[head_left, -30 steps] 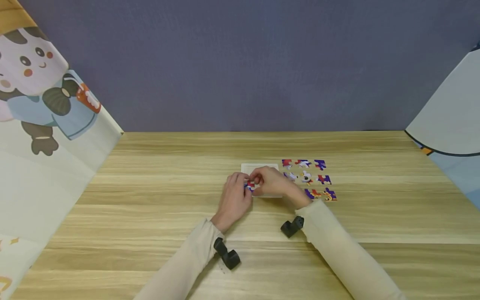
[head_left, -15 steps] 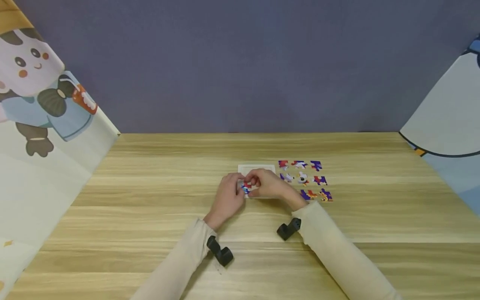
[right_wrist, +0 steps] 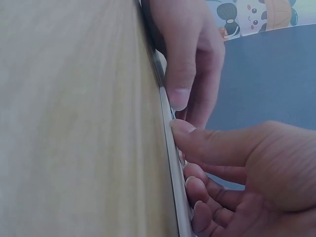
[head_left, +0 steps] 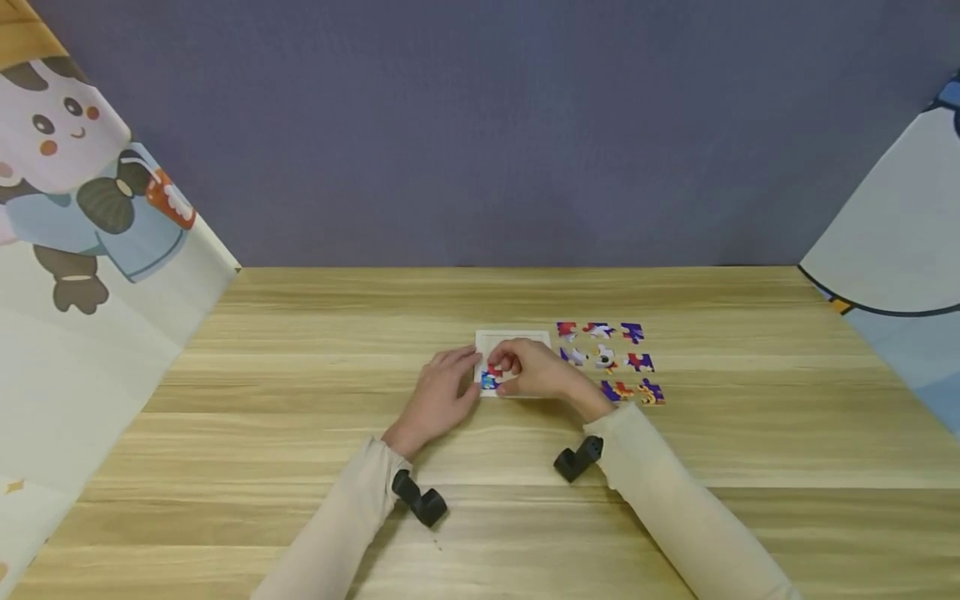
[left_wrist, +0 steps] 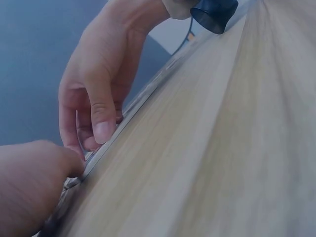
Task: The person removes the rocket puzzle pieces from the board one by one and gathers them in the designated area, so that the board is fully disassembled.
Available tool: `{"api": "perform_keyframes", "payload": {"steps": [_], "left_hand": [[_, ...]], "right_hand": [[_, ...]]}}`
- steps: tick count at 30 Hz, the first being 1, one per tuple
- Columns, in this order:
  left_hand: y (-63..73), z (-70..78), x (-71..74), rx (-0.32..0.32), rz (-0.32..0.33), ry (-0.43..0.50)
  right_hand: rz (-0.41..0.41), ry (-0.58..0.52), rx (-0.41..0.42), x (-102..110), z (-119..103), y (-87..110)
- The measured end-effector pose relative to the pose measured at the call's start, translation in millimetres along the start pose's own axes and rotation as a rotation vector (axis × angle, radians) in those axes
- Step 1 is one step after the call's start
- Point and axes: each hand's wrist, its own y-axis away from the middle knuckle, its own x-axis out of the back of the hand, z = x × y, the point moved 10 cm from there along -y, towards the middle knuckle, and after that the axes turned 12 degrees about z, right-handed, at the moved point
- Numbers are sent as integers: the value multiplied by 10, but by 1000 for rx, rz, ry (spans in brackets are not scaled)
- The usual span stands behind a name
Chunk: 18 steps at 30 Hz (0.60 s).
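A white puzzle tray (head_left: 517, 335) lies flat on the wooden table. In its lower left corner is a blue, red and white jigsaw piece (head_left: 490, 381). My right hand (head_left: 536, 367) reaches over the tray with curled fingers, thumb and index finger pinching at this piece. The fingers hide part of it. My left hand (head_left: 438, 392) lies at the tray's left edge, its fingers fairly straight and holding nothing. The left wrist view has the right hand (left_wrist: 101, 79) above the tray edge. In the right wrist view, the right thumb (right_wrist: 212, 143) is close to the left hand (right_wrist: 190, 54).
Loose jigsaw pieces (head_left: 604, 358) are laid out in rows right of the tray, several in all; the right wrist covers part of that area. A dark blue-grey partition (head_left: 510, 133) stands behind the wooden table (head_left: 337, 300). Printed cartoon panels flank both sides.
My left hand has drawn back leftward from the piece to the tray's edge, and its fingers have straightened. More of the piece shows. My right hand has stayed nearly still over the tray.
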Motion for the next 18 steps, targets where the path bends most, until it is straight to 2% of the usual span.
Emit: {"api": "perform_keyframes", "payload": {"steps": [6,18], "left_hand": [[32,4,-19,-30,-34,-66],[32,-7,-62,-47,-72,-75]], "right_hand": [[-11,-18,-6,-7,12,14],[-19,33,47,-9,-35,6]]}}
